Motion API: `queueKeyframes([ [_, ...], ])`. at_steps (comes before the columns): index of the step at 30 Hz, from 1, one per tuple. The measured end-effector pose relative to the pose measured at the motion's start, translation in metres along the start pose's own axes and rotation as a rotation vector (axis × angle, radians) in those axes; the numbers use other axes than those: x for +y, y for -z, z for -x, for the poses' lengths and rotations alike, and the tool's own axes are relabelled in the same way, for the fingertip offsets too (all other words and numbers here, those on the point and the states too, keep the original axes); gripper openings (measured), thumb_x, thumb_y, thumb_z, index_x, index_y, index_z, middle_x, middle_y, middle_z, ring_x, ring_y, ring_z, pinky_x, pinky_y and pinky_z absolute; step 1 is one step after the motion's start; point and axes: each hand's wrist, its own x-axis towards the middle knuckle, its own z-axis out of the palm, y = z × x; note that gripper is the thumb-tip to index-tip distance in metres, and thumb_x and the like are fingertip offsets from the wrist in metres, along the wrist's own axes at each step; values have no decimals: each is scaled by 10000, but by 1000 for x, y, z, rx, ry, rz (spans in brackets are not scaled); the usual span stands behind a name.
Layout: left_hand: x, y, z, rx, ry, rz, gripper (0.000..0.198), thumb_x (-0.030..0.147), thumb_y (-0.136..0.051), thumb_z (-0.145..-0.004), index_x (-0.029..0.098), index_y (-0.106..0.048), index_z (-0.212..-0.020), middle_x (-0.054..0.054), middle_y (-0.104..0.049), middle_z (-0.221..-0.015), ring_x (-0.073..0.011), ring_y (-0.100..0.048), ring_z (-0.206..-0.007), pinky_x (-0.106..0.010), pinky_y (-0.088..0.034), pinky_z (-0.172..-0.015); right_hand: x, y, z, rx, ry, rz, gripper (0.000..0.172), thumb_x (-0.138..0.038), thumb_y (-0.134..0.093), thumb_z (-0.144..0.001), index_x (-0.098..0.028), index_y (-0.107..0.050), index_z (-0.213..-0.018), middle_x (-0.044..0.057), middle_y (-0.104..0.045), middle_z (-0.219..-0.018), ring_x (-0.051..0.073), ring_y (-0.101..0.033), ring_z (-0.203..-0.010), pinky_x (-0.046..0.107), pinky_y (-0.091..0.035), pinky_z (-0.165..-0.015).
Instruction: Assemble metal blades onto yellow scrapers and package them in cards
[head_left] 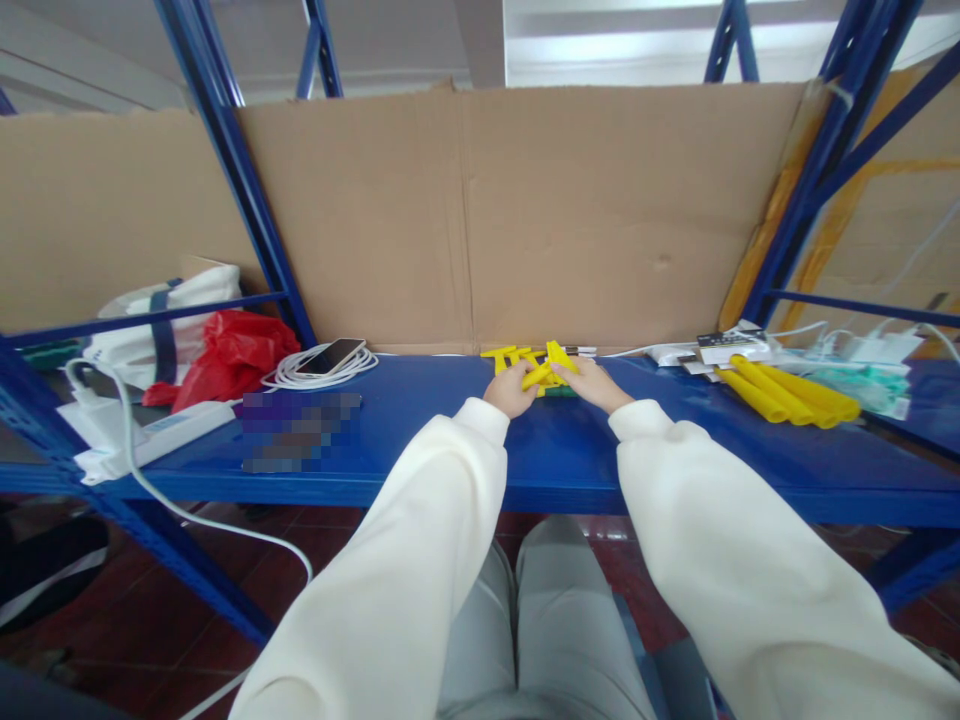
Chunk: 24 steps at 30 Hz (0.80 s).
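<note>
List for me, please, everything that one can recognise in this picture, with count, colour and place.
yellow pieces: several, yellow, centre
yellow tubes: about 3, yellow, right
packets: several, mostly white, behind yellow tubes
plastic packaging: 1, greenish, far right
cable coil: 1, white, left
phone: 1, dark screen, on cable coil
pixelated patch: 1, contents hidden, left
power strip: 1, white, left
red bag: 1, red, left
striped bag: 1, white and dark blue, behind red bag
shelf: 1, blue, middle
cardboard: several sheets, brown, back
frame: 1, blue, both sides
floor: 1, dark red, below
sleeves: 2, white, foreground
trousers: 1, grey, bottom
left grip: 1, bare, on yellow pieces
right grip: 1, bare, on yellow pieces
</note>
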Motion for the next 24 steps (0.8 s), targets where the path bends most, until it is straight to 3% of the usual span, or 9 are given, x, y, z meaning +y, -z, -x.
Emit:
queueKeyframes([
  [6,8,3,6,-39,10,-179,320,256,-586,-972,171,-637,-1276,-120,-722,-1298,-260,-680,-1220,-351,-537,-1019,7,-7,1,-149,57,84,478,-592,-528,-973,-223,-777,-1147,100,-769,-1207,305,-675,-1196,471,-472,-1095],
  [11,11,5,8,-81,52,-245,340,306,-577,-992,185,-628,-1305,-126,-720,-1302,-267,-684,-1207,-352,-536,-1011,4,-9,-2,-166,8,52,487,-562,-476,-1007,-201,-774,-1140,110,-770,-1195,264,-671,-1178,421,-466,-1089],
  [14,11,6,7,-119,54,-233,342,318,-597,-985,194,-628,-1303,-117,-716,-1315,-258,-673,-1224,-341,-527,-1020,3,5,-2,-50,-139,145,455,-431,-401,-1044,-182,-771,-1131,123,-774,-1170,262,-679,-1156,408,-492,-1040],
  [18,9,5,7,-150,35,-211,341,335,-604,-983,201,-640,-1294,-98,-709,-1334,-261,-660,-1248,-349,-515,-1040,13,31,6,122,-508,466,304,-304,-524,-959,-182,-782,-1063,176,-752,-1189,327,-660,-1205,481,-478,-1025],
  [21,8,4,7,-160,31,-184,363,344,-620,-974,199,-646,-1306,-98,-712,-1324,-256,-664,-1249,-331,-509,-1046,25,42,13,108,-669,558,334,-409,-623,-905,-145,-778,-1040,220,-740,-1156,375,-650,-1201,557,-472,-1004],
  [24,8,4,8,-164,31,-161,373,342,-639,-964,185,-661,-1301,-111,-715,-1312,-259,-669,-1249,-326,-507,-1053,32,41,16,99,-738,563,367,-388,-735,-820,-129,-758,-1078,236,-722,-1192,380,-641,-1208,558,-473,-1000],
])
